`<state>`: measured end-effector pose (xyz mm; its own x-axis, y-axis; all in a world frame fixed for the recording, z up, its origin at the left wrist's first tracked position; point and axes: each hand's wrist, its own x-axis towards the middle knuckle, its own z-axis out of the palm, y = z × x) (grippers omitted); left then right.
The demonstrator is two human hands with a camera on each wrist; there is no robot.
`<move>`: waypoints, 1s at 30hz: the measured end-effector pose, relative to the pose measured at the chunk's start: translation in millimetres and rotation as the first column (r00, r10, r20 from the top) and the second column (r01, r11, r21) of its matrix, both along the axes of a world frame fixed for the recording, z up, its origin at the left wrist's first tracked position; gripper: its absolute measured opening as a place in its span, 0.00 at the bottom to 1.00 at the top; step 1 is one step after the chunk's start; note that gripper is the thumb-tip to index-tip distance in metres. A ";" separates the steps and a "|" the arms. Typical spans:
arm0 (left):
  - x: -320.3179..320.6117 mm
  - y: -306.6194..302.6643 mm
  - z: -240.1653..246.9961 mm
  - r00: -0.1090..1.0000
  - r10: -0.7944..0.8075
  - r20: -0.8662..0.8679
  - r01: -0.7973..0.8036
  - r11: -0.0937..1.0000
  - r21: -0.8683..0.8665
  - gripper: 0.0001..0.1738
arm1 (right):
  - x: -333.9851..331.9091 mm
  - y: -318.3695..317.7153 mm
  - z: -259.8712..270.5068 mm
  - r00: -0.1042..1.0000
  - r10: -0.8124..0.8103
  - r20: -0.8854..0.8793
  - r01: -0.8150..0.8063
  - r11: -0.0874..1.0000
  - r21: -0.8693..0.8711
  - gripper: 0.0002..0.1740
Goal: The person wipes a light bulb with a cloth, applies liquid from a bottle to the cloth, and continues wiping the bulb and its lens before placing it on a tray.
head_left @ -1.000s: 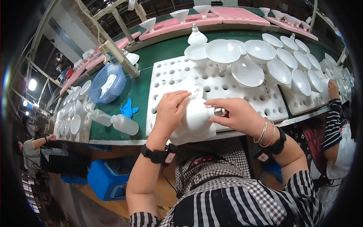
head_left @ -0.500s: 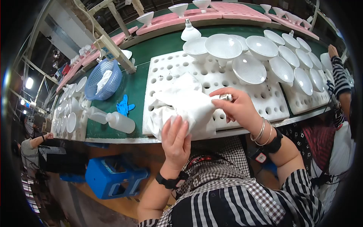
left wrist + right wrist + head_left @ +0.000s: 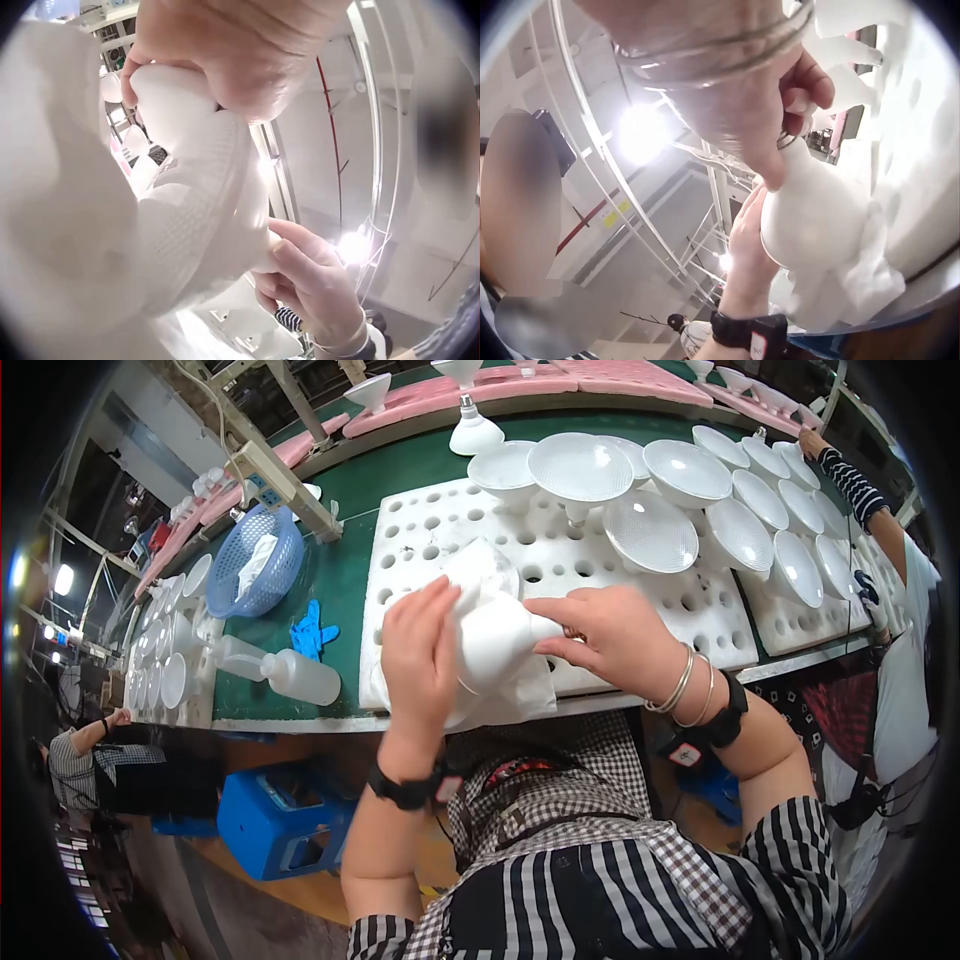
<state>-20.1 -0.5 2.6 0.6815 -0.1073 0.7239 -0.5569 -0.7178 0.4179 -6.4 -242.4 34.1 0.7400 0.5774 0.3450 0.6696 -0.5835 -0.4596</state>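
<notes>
A white cone-shaped lamp lies sideways over the front of the perforated white foam board. My right hand pinches its narrow neck between thumb and fingers, hiding most of the metal base. On the lamp's wide side, my left hand presses a white cloth against it. The left wrist view has the lamp's ribbed rim beside the cloth, under the left palm. The right wrist view has the lamp's smooth back below the right hand.
Several finished-looking lamps stand face up at the board's right and beyond. To the left are a blue basket, a blue glove and white bottles. A blue stool is below; another person's striped arm reaches in at right.
The left hand, low against the cloth half a second ago, has moved up to the lamp's wide side. The lamp has turned, and the other person's arm at right has reached farther back.
</notes>
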 end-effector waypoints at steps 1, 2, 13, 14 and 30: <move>-19.8 -3.6 -3.3 1.000 0.027 0.009 -0.028 0.998 0.052 0.17 | 0.5 -2.5 -3.2 1.000 0.005 -0.001 -0.005 1.000 0.001 0.22; -38.5 -9.4 -15.4 0.999 0.031 0.009 -0.031 0.998 0.056 0.17 | -0.3 -4.6 -7.2 1.000 -0.005 -0.014 0.006 0.999 0.050 0.23; -61.0 -6.8 -22.7 0.983 0.179 0.042 -0.170 0.972 -0.160 0.22 | -15.9 -9.2 2.2 0.408 0.195 -0.892 0.419 0.828 0.373 0.27; -55.0 -6.6 -18.3 0.981 0.195 0.000 -0.189 0.952 -0.241 0.22 | -22.1 -6.6 1.4 0.410 0.197 -0.890 0.417 0.828 0.375 0.27; -48.7 -14.1 5.3 0.986 0.070 0.154 -0.102 0.973 0.206 0.16 | -46.1 7.0 -1.0 0.886 -0.119 -0.449 0.230 0.952 0.202 0.22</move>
<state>-68.7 -14.6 7.9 0.5845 -0.2151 0.7823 -0.5324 -0.8293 0.1698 -52.5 -235.4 33.1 0.9273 0.3645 0.0851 0.2737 -0.5055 -0.8183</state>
